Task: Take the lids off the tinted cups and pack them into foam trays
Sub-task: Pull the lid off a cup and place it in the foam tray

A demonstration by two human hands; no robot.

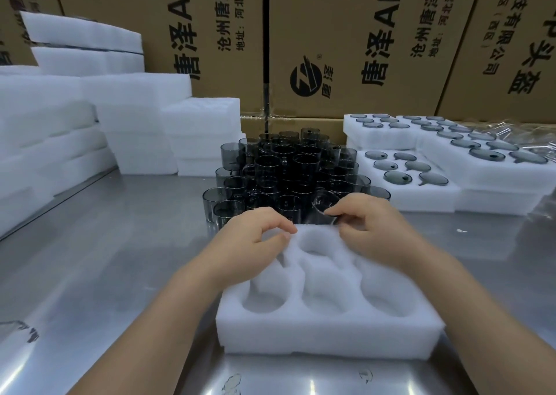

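On the metal table [105, 259], near the middle, lies a white foam tray [325, 334] with round pockets in two rows. The three near pockets and the far middle one hold nothing; the hands cover the other far pockets. Just beyond its far edge stands a close cluster of tinted cups [288, 168], dark grey glass, stacked in more than one layer and without lids.

To the right, stepped stacks of lid trays [421, 199] carry grey lids [394, 178], one flat in each pocket. Crumpled clear plastic [517, 135] lies at the far right. On the left are stacks of plain foam blocks [135, 123]. Printed cardboard boxes [346, 48] form a wall behind everything.

Both forearms reach in from the near edge over the tray. The left hand [252, 244] is over the tray's far left corner, fingers curled, thumb and forefinger close together at the foam. Whether they pinch it cannot be told. The right hand [376, 229] is at the far right, thumb and fingertips pinching the rim of one cup [322, 206], which is tilted at the tray's far edge, against the cluster.
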